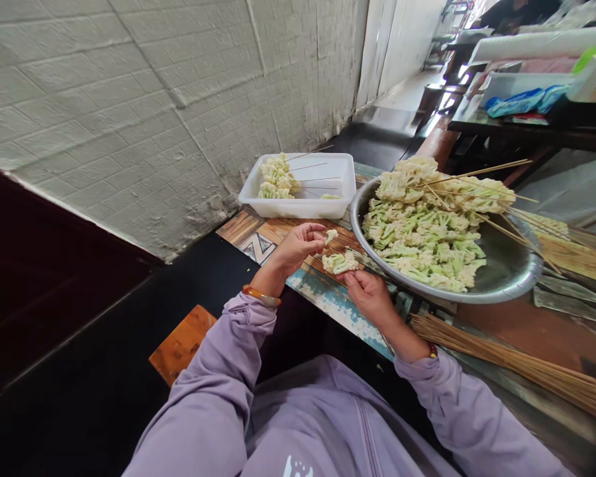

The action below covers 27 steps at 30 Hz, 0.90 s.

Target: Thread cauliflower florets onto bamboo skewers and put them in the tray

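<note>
"Saw the flat, pale-green cauliflower floret [340,263] where?"

"Left of the round silver-metal basin [509,262], lengthwise toward it, pinched by the nearer, bare right hand [369,296]; farther left, saw the bare left hand [300,246] pinching a small white cauliflower piece [331,236]."

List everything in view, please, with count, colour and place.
bowl: one, silver, on table
cauliflower pieces: many, creamy green, in bowl, box, hands
box: one, white, near wall
sticks: many, tan, beside and in bowl, in box
table: one, multicoloured, under bowl
stool: one, orange, lower left
wall: one, whitish, upper left
packet: one, blue, upper right
roll: one, white, above packet
left hand: one, purple-sleeved, holding small piece
right hand: one, purple-sleeved, holding larger piece
</note>
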Tool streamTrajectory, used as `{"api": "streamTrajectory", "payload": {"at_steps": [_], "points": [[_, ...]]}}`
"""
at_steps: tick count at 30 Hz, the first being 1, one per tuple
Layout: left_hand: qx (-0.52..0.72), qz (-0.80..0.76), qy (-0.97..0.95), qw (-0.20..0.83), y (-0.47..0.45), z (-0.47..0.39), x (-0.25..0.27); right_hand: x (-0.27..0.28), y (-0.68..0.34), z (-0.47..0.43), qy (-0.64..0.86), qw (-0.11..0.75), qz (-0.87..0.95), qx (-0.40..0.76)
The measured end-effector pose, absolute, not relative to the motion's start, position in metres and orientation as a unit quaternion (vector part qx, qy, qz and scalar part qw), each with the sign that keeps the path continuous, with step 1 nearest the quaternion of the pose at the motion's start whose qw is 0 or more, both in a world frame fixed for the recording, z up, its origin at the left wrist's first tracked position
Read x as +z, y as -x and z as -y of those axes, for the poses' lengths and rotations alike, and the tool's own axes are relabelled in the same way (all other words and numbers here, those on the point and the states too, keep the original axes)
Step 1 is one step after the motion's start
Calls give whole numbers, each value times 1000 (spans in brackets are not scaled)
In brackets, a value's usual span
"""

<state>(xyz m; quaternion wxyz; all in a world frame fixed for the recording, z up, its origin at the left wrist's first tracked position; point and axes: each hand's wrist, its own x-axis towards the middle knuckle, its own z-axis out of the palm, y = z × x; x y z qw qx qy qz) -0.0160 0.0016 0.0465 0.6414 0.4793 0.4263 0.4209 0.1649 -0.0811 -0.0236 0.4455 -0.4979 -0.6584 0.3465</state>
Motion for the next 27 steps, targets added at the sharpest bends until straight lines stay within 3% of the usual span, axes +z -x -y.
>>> {"api": "streamTrajectory", "payload": {"at_steps": [27], "points": [[296,-393,-516,701,15,-4,47,-22,-165,81,496,459,613,410]]}}
